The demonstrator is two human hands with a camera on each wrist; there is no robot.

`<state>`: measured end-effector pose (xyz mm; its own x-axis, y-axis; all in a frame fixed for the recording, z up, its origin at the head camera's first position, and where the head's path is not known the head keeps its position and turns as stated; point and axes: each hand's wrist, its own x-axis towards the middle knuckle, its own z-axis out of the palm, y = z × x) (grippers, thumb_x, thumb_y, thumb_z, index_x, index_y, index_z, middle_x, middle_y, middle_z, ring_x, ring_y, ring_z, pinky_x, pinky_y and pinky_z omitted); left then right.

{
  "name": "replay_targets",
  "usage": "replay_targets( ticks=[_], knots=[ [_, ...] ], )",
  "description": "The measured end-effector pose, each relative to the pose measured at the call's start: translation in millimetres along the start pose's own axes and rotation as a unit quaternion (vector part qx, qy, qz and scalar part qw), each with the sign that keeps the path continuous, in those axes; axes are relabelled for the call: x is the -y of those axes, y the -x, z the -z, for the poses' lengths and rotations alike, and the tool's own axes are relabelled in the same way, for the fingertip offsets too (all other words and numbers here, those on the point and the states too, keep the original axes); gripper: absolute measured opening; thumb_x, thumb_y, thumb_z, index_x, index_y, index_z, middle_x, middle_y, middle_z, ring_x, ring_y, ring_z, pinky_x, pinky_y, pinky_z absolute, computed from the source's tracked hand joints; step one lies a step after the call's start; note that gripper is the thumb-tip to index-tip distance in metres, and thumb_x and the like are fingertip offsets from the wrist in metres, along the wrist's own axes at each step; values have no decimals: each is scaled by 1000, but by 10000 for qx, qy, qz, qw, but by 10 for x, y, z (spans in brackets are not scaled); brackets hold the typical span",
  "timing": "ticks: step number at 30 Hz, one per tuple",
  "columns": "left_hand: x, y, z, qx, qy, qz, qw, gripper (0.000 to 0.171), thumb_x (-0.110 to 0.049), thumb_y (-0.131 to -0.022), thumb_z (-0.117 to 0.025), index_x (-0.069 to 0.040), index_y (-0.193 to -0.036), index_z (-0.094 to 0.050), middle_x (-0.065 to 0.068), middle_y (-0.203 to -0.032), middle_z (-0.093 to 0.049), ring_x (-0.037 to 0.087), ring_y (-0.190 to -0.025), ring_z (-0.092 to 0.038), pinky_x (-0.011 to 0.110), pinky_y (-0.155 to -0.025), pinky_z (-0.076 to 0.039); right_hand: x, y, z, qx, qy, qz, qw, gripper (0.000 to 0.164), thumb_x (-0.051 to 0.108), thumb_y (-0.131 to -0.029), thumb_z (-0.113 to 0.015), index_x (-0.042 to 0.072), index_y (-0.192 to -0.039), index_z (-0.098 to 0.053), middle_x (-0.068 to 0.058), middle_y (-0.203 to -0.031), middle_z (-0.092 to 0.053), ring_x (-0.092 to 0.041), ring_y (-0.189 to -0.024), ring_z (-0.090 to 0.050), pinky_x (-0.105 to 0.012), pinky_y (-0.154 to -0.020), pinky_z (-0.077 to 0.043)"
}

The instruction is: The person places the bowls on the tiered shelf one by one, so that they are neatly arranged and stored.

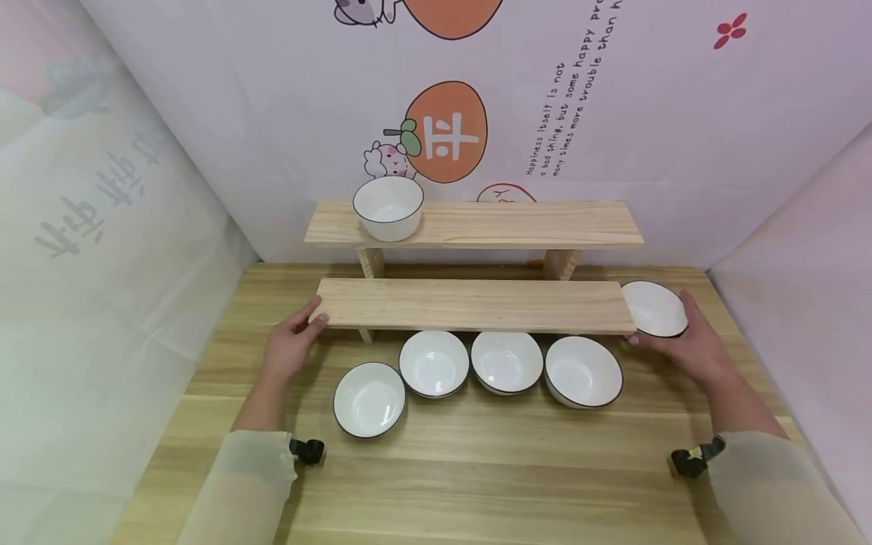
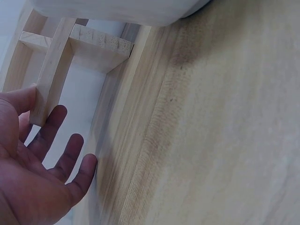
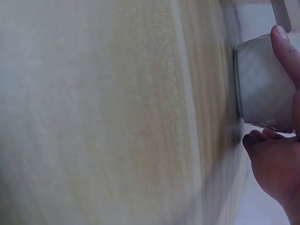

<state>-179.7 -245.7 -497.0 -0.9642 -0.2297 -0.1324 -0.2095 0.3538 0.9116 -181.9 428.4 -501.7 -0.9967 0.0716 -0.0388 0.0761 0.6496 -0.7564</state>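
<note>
My left hand [image 1: 289, 344] pinches the left end of the front board of a two-tier wooden shelf [image 1: 477, 305]. Thumb and forefinger close on the board's end [image 2: 47, 105] in the left wrist view, the other fingers spread loosely. At the opposite end, my right hand [image 1: 698, 348] holds a white bowl with a dark rim [image 1: 654, 309], its thumb on the near side and fingers around the right. That bowl [image 3: 265, 84] shows from the side in the right wrist view, beside the shelf end. The board partly hides its left edge in the head view.
Several similar white bowls [image 1: 370, 400] stand on the wooden table [image 1: 477, 484] before the shelf. Another bowl [image 1: 388, 208] is on the left part of the upper board [image 1: 504, 225]. Printed cloth [image 1: 272, 113] hangs behind and along both sides.
</note>
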Motion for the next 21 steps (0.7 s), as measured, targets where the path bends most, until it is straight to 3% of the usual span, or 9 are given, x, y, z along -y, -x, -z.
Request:
replay_targets(
  ticks=[5,11,21],
  knots=[
    [-5,10,-1,13,35,-45,10000,62,-53,-94,-73,-29,-149,-57,-1,-158,-48,22,-148,-40,41,-118,-37,-31,-29,-11,38,-14,-15,10000,124,38,-78,-94,14,-166,-10,-28,-156,-36,-48,-142,-29,-67,-114,-23],
    [14,-6,-3,-10,70,-32,10000,62,-53,-94,-74,-29,-149,-58,-2,-158,-48,21,-148,-39,40,-118,-37,-58,-16,-25,38,51,-201,9998,135,42,-81,-90,17,-166,11,-34,-166,-14,-55,-151,-13,-70,-119,-13],
    [32,-29,1,38,169,17,9998,62,-53,-94,-74,-30,-149,-58,0,-160,-45,21,-148,-38,40,-117,-38,-79,26,-24,-321,89,-477,9983,130,46,-85,-86,17,-165,12,-31,-168,-3,-53,-152,-11,-64,-122,-13]
  ],
)
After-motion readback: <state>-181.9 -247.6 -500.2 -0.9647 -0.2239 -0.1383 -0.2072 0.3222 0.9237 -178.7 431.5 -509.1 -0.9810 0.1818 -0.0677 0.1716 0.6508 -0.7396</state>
